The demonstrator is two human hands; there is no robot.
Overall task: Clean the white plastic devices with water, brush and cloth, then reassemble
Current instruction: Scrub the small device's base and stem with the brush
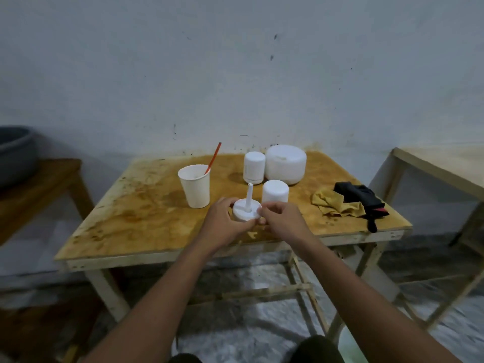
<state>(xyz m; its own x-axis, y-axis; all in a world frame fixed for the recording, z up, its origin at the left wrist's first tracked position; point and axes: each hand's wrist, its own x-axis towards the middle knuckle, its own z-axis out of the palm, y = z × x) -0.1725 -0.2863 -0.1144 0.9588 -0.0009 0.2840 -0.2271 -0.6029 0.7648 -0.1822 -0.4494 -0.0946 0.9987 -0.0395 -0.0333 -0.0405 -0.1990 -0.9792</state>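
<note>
A white round device part with an upright thin stem (247, 208) sits near the front of the stained wooden table (146, 210). My left hand (224, 221) grips its left side and my right hand (282, 218) pinches its right rim. Just behind it stands a white cylindrical piece (275, 191). Farther back are a taller white cylinder (254, 167) and a wide white rounded device (286, 164). A white paper cup (195, 186) holds a red-handled brush (214, 155). A yellow cloth (335, 203) lies at the right.
A black cloth (362, 199) lies partly over the yellow one at the table's right edge. A grey basin (15, 153) rests on a wooden bench at the left. Another pale table (442, 163) stands at the right. A wall closes the back.
</note>
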